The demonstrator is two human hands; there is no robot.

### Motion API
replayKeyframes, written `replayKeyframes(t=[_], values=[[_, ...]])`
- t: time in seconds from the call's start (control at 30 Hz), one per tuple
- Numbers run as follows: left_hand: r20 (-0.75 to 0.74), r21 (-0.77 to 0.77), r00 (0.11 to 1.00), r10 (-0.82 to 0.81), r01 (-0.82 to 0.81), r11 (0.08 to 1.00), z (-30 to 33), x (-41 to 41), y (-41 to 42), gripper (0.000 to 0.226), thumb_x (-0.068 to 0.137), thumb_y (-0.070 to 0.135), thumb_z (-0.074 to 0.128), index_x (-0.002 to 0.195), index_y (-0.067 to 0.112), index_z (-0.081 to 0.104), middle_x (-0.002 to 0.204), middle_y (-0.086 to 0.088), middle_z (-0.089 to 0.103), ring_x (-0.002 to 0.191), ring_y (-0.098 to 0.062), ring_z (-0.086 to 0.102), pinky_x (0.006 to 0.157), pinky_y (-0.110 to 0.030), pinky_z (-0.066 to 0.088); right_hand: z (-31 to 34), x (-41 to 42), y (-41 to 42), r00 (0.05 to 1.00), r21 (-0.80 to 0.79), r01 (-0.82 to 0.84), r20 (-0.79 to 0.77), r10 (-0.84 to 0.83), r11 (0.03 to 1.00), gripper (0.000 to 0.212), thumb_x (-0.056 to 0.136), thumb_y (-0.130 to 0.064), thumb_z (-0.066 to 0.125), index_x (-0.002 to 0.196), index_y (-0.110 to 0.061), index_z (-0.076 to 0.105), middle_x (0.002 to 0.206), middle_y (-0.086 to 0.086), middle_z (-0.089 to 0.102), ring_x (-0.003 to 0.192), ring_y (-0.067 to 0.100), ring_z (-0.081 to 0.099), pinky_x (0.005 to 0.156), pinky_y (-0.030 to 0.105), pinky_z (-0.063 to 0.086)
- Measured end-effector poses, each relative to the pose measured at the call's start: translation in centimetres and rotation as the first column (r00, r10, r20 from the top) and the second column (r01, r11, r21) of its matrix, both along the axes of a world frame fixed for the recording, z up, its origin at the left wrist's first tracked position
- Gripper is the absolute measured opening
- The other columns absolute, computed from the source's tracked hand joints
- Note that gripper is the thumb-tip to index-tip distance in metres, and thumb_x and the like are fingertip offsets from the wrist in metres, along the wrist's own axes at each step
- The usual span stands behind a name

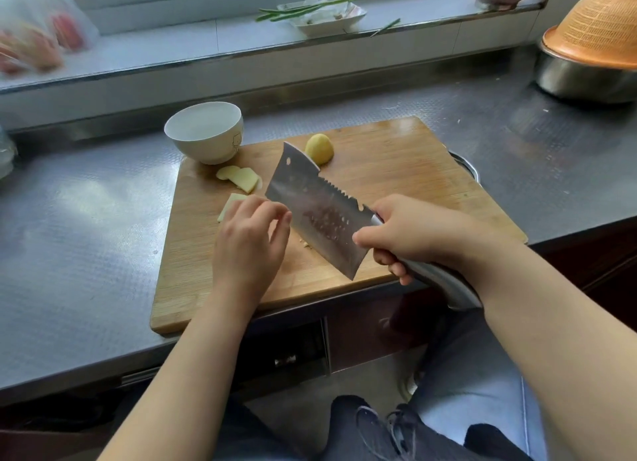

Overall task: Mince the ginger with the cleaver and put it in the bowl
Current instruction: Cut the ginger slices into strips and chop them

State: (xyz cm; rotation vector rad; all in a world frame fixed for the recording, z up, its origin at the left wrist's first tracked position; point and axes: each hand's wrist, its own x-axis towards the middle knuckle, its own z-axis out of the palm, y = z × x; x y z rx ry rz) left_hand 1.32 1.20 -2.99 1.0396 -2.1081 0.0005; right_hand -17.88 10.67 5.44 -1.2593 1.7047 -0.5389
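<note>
A wooden cutting board (396, 171) lies on the steel counter. My right hand (410, 233) grips the cleaver (310, 205) by its metal handle, blade tilted over the board's middle. My left hand (250, 240) rests curled on the board beside the blade, fingertips on ginger slices (225, 209) that are partly hidden under it. More ginger slices (241, 177) lie further back. A peeled ginger chunk (320, 147) sits behind the blade tip. The white bowl (205, 131) stands at the board's far left corner, nothing visible in it.
A steel basin with an orange colander (593, 36) upside down on it stands at the far right. On the window sill sit a white dish with green stalks (327, 12) and a plastic bag (38, 29). The counter's front edge runs just under the board.
</note>
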Motion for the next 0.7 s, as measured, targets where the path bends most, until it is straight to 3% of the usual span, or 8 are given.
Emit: replayKeyframes(t=[0.27,0.47,0.7], values=[[-0.018,0.077,0.999,0.037,-0.035,0.996,-0.7,0.0,-0.3,0.008,0.085,0.011,0.061,0.090,0.013,0.066,0.092,-0.001,0.061,0.093,-0.023,0.052,0.077,-0.030,0.042,-0.3,-0.7,-0.5,0.995,0.030,-0.076,-0.058,0.077,0.997,0.011,0.095,-0.010,0.053,0.085,-0.010,0.047,0.056,0.006,0.050,0.038,0.013,0.044,0.041,0.026,0.042],[0.000,0.134,0.999,0.033,-0.033,0.990,-0.4,0.0,-0.6,0.008,0.089,0.015,0.061,0.094,0.015,0.068,0.095,0.000,0.061,0.097,-0.019,0.051,0.078,-0.028,0.042,0.1,-2.9,-1.1,0.999,0.033,0.019,-0.048,-0.018,0.999,0.009,0.095,-0.008,0.051,0.088,-0.012,0.054,0.056,0.006,0.048,0.041,0.014,0.042,0.041,0.023,0.040],[0.023,0.156,0.999,0.025,-0.028,0.987,0.0,-0.3,-1.8,0.009,0.089,0.017,0.063,0.095,0.017,0.069,0.096,-0.001,0.062,0.096,-0.023,0.052,0.082,-0.037,0.046,0.3,-6.8,-2.1,0.989,0.025,0.111,-0.103,-0.108,0.994,0.007,0.095,-0.010,0.052,0.090,-0.011,0.056,0.054,0.004,0.049,0.040,0.013,0.043,0.040,0.022,0.040]])
